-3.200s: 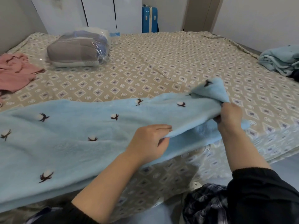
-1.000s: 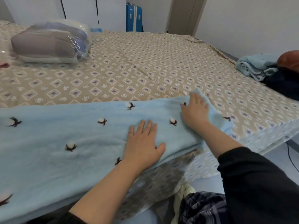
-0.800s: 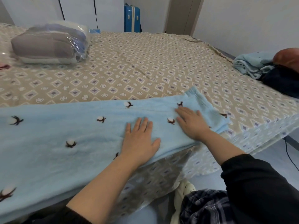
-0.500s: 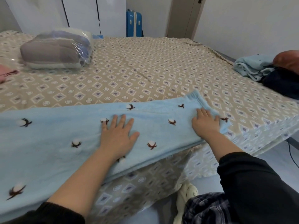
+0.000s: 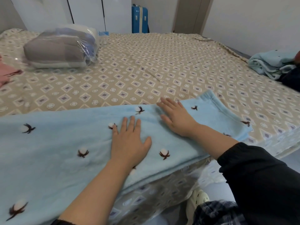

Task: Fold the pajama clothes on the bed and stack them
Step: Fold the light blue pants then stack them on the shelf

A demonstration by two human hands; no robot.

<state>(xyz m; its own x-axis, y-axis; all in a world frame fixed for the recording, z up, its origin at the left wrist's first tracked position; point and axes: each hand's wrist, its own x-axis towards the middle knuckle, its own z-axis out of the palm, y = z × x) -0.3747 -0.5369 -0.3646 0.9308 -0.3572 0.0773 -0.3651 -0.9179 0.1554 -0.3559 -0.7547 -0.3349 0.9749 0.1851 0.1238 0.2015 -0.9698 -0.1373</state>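
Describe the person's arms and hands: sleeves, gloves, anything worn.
The left hand and right hand are bare: no gloves, rings or watch visible. The right arm has a loose black sleeve ending above the wrist. The left forearm is bare; only a dark sleeve edge shows at the bottom.

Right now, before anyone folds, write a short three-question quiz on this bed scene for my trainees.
1. True or false: the left hand and right hand both lie flat on the light blue cotton-flower fleece pajama garment.
2. What stands by the far wall? A) blue hard-shell suitcase B) red chair C) green lamp
3. Fill in: the clear plastic bag of grey bedding lies at the far ____.
Key: 1 true; 2 A; 3 left.
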